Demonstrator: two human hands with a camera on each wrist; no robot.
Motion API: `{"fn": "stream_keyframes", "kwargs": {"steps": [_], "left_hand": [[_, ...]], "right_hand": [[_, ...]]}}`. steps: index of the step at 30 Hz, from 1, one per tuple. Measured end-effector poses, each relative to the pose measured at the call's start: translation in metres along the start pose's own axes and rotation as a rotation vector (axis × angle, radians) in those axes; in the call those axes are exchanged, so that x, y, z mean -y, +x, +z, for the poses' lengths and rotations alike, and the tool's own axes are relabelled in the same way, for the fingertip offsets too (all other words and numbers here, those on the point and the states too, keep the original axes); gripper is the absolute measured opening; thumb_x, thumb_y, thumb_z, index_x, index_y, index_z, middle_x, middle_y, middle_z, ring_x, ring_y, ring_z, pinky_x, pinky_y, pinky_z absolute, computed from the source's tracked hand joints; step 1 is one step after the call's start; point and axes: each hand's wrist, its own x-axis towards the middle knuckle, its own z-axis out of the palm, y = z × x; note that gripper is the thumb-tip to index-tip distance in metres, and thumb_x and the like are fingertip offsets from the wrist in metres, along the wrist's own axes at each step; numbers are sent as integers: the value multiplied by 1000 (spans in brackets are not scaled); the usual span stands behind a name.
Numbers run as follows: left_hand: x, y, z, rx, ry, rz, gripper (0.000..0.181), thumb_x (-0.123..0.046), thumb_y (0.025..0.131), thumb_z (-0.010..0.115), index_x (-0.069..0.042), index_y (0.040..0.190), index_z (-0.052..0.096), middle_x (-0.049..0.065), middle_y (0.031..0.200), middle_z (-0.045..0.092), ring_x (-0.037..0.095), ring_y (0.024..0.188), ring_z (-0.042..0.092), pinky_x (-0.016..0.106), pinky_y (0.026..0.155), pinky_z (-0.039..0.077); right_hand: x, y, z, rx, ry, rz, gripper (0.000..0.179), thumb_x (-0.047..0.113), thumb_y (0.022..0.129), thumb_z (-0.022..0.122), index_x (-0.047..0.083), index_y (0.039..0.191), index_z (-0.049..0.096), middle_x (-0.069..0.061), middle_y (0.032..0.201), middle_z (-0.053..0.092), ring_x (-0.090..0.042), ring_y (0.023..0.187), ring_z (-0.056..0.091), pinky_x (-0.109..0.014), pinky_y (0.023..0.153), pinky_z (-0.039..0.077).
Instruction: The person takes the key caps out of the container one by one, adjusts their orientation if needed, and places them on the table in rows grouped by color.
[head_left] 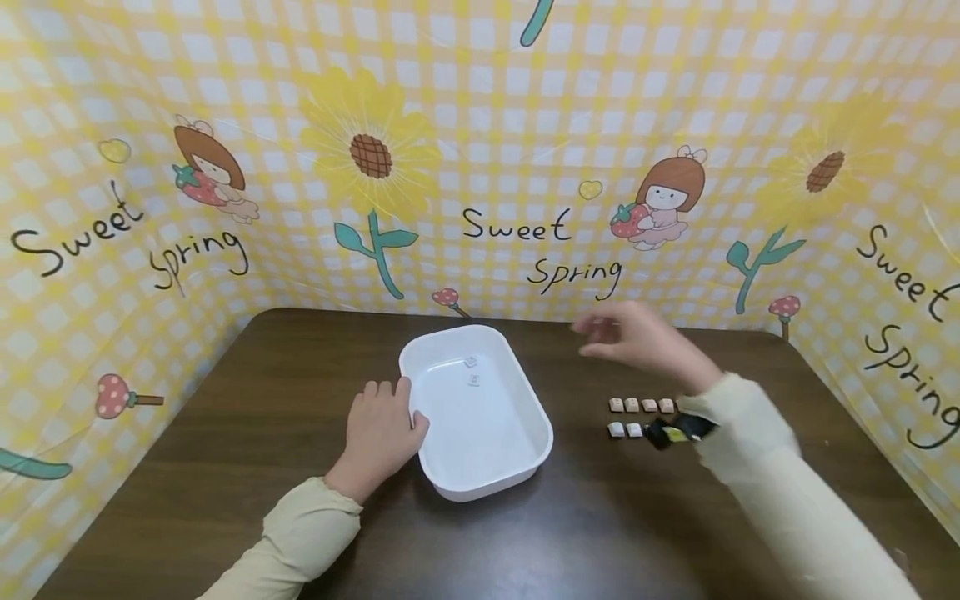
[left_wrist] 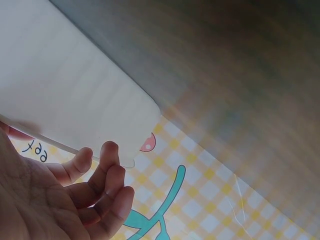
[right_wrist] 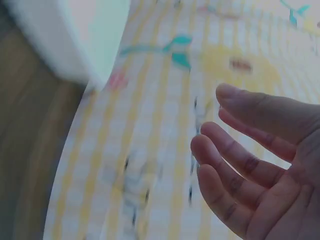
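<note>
A white plastic tub (head_left: 480, 450) stands on the dark wooden table, with two small whitish keycap-like pieces (head_left: 472, 380) inside toward its far end. My left hand (head_left: 382, 429) holds the tub's left rim, the thumb over the rim and the fingers (left_wrist: 110, 155) along the outer wall. To the right of the tub, my right hand (head_left: 626, 333) is raised over the back of the table. Its fingers (right_wrist: 235, 155) are loosely bent, with nothing between them and the thumb. Below it lie a row of pinkish keycaps (head_left: 632, 406) and a nearer row of white keycaps (head_left: 617, 430), partly hidden by the right cuff.
A black item (head_left: 662, 433) with a yellow-green patch shows at the right cuff, overlapping the white row. A yellow checked cloth (head_left: 495, 150) with flower prints hangs behind and on both sides. The brown tabletop (head_left: 300, 367) stretches left of the tub.
</note>
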Motion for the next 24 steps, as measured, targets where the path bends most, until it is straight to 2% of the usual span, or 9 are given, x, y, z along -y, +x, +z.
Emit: {"fn": "stream_keyframes", "kwargs": {"steps": [4, 6, 9, 11, 14, 18, 20, 24], "left_hand": [[0, 1, 2, 2, -3, -3, 38, -30, 79, 59, 0, 101, 56, 18, 83, 58, 31, 78, 48, 42, 68, 44], [-1, 1, 1, -1, -5, -3, 37, -30, 78, 59, 0, 101, 56, 18, 82, 58, 31, 77, 48, 42, 68, 44], [-3, 1, 0, 17, -7, -8, 38, -31, 79, 59, -1, 103, 56, 18, 84, 58, 30, 79, 49, 43, 69, 44], [-4, 1, 0, 34, -7, -12, 40, -31, 79, 59, -1, 104, 56, 18, 85, 59, 31, 80, 49, 43, 70, 45], [-4, 1, -1, 37, -1, -13, 40, -32, 79, 59, -1, 105, 55, 18, 86, 59, 30, 80, 49, 42, 71, 45], [0, 0, 1, -31, 11, 19, 35, -30, 78, 59, -1, 98, 55, 17, 77, 56, 30, 74, 48, 40, 65, 43], [2, 0, 2, -64, 13, 33, 33, -29, 77, 58, -1, 94, 55, 16, 73, 55, 30, 72, 48, 39, 62, 41], [3, -2, 2, -72, 13, 32, 33, -29, 77, 58, -1, 94, 54, 16, 73, 54, 30, 71, 47, 39, 62, 41]], "right_hand": [[30, 54, 27, 37, 36, -36, 21, 11, 79, 72, 3, 98, 67, -11, 94, 69, -21, 83, 65, -34, 77, 53], [40, 79, 43, 75, 36, -28, 19, 11, 80, 71, 4, 97, 67, -12, 97, 69, -21, 85, 65, -32, 76, 53], [48, 108, 70, 157, 9, 0, 19, 8, 79, 71, 5, 98, 67, -13, 99, 68, -21, 88, 64, -29, 76, 52], [51, 122, 89, 221, -53, 32, 21, 7, 78, 72, 6, 99, 68, -11, 99, 68, -19, 88, 62, -27, 76, 51], [49, 133, 116, 304, -166, 79, 25, 8, 76, 75, 6, 100, 69, -7, 98, 67, -17, 86, 60, -27, 76, 51], [43, 139, 139, 371, -258, 136, 27, 9, 74, 77, 5, 99, 69, -5, 96, 68, -17, 82, 59, -28, 75, 51], [39, 139, 147, 386, -293, 143, 24, 8, 72, 78, 5, 93, 68, -5, 91, 68, -16, 78, 58, -27, 73, 50], [32, 139, 159, 401, -380, 110, 18, 7, 69, 80, 8, 79, 65, -2, 77, 66, -14, 68, 54, -23, 67, 46]]}}
